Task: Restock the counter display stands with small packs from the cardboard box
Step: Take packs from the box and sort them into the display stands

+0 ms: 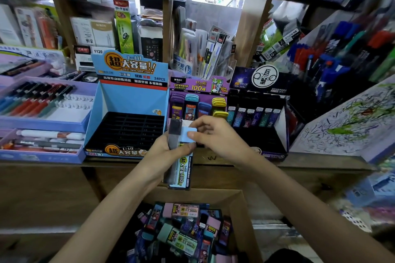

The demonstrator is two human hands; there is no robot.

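Left hand clamped blue-capped packs upright — long axis vertical; right hand pinched the cap. Empty blue stand sat up-left, nearer the left hand — cardboard box below.

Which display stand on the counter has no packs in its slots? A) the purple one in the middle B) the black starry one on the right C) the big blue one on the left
C: the big blue cardboard display stand shows only its bare black slotted tray, while the purple stand and the black starry stand both hold rows of small packs.
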